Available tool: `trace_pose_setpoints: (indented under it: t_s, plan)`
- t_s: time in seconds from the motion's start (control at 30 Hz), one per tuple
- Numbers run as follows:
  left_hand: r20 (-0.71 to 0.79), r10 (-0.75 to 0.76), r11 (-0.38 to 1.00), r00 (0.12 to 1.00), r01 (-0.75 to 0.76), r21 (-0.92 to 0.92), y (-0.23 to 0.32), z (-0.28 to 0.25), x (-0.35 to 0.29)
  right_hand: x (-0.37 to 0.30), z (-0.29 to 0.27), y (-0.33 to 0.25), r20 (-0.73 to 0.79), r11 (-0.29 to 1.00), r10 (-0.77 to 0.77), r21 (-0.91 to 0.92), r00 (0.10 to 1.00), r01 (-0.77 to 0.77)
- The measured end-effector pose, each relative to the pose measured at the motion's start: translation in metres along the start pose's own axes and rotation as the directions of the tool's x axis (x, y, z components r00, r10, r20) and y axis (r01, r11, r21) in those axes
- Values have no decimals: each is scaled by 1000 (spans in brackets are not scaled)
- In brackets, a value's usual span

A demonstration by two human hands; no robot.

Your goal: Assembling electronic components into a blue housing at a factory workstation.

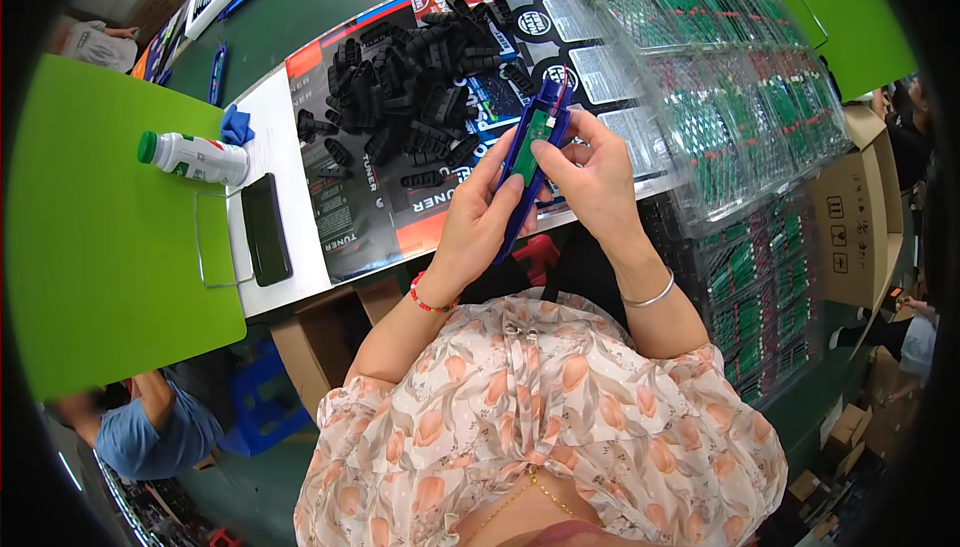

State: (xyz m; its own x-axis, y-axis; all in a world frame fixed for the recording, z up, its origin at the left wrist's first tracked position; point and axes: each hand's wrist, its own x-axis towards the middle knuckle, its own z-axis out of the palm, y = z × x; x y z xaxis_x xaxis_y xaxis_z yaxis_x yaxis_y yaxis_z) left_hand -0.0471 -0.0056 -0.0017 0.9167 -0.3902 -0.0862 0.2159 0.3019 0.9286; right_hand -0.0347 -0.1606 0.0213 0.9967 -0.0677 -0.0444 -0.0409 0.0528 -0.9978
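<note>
A long blue plastic housing [511, 227] is held up at a tilt over the table's near edge. Inside it lies a narrow green circuit board [525, 155], with a small white connector and thin red wires at its upper end. My left hand [478, 212] grips the housing along its lower left side, thumb on top. From the right, my right hand [597, 172] is closed round the other side, its thumb pressing on the board. Just beyond my hands is a pile of small black ribbed plastic parts [400, 92].
Clear plastic trays [735, 187] packed with green circuit boards are stacked at the right. Left of the pile are a dark phone [266, 230], a white bottle [200, 157] and a blue cloth [237, 125]. Green panels [110, 227] flank the table. An open cardboard box [855, 217] stands far right.
</note>
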Motion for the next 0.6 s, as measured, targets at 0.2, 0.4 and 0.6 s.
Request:
trace_pose_setpoints:
  t_s: [0.2, 0.4, 0.6]
  plan:
    - [-25, 35, 998, 999, -34, 43, 1, -4, 2, 8, 2, 0, 45, 997, 42, 60, 998, -44]
    - [-62, -16, 1000, 998, 16, 11, -2, -8, 5, 11, 9, 4, 68, 996, 35, 77, 997, -40]
    - [-84, 6, 1000, 996, -4, 23, 0, -8, 6, 13, 13, 5, 105, 989, 30, 142, 994, -45]
